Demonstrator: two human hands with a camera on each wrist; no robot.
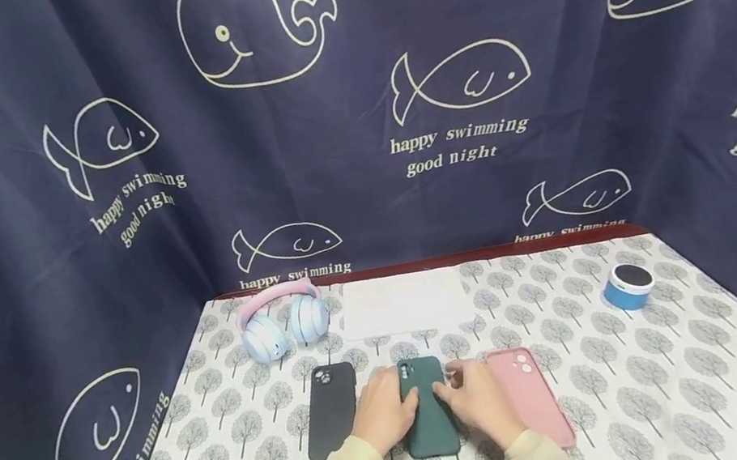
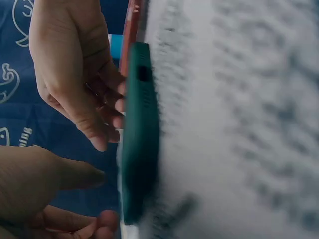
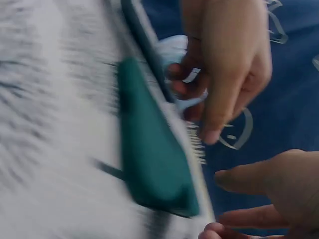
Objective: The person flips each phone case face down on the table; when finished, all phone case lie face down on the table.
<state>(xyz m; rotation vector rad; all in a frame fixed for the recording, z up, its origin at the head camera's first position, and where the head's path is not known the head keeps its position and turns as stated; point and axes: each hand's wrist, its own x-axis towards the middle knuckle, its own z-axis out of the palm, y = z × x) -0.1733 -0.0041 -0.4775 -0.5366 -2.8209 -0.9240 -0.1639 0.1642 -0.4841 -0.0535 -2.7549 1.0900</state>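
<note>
A dark green phone case (image 1: 429, 417) lies back up on the patterned cloth, between the two hands; whether a phone is inside I cannot tell. At its left edge is my left hand (image 1: 384, 410), thumb reaching over the case. My right hand (image 1: 478, 400) is at the other edge, its thumb also above the case. In the wrist views the fingers of both hands look loosely bent, with no clear grip on the green case (image 3: 154, 144). Left of the hands lies a black phone case (image 1: 331, 413). A pink phone case (image 1: 533, 398) lies partly behind the right hand.
Pink and light blue headphones (image 1: 281, 319) stand at the back left. A white sheet (image 1: 403, 302) lies at the back middle. A blue round speaker (image 1: 629, 287) sits at the right. Dark blue curtains (image 1: 350, 126) with whale drawings surround the table.
</note>
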